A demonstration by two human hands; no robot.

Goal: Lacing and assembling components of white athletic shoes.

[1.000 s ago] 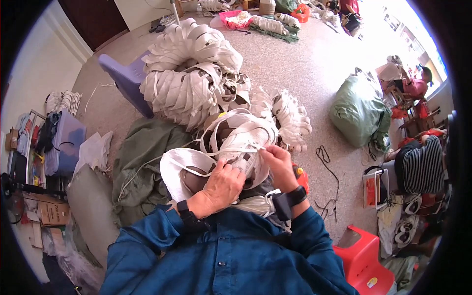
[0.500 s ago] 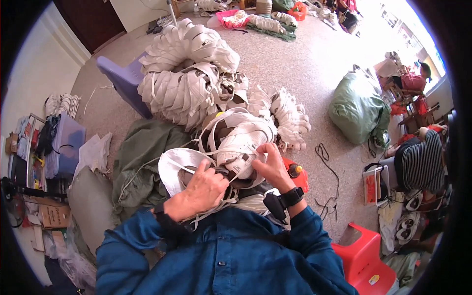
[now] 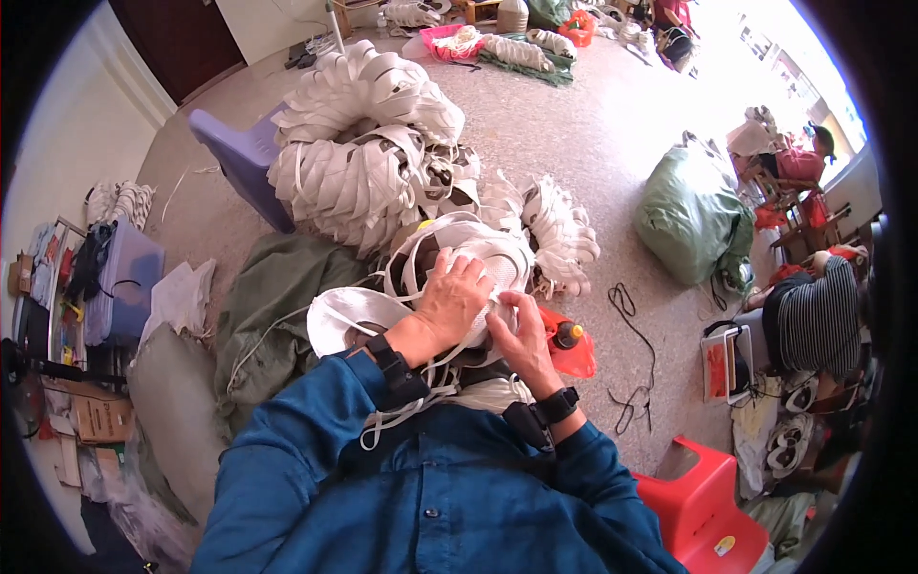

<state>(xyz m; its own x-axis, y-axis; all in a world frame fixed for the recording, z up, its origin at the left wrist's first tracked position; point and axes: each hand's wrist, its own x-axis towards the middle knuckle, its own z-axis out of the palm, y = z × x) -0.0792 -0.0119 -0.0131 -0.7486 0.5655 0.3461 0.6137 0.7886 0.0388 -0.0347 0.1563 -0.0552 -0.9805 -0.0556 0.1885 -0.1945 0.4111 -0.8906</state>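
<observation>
In front of my body lies a white mesh shoe upper (image 3: pixel 504 261) with grey-brown parts, resting among other uppers. My left hand (image 3: pixel 451 301) is over its left side, its fingers bent and pressed together against it; the fingertips are partly hidden. At its right side, my right hand (image 3: pixel 524 342) is closed, thumb and forefinger pinched at a white shoelace (image 3: pixel 494 298). Loose white laces (image 3: pixel 382 421) hang below my left wrist. Another white upper (image 3: pixel 335 316) spreads out left of my left hand.
Thick bundles of white uppers (image 3: pixel 344 187) lean against a purple chair (image 3: pixel 239 143). Green cloth (image 3: pixel 287 297) lies left. At right are an orange bag with a bottle (image 3: pixel 568 335), a black cord (image 3: pixel 641 335), a red stool (image 3: pixel 703 497) and a green sack (image 3: pixel 693 215). Other people sit farther right.
My left hand has moved up and right, from beside the upper's lower end onto its top. My right hand has shifted slightly and stays at the upper's right side.
</observation>
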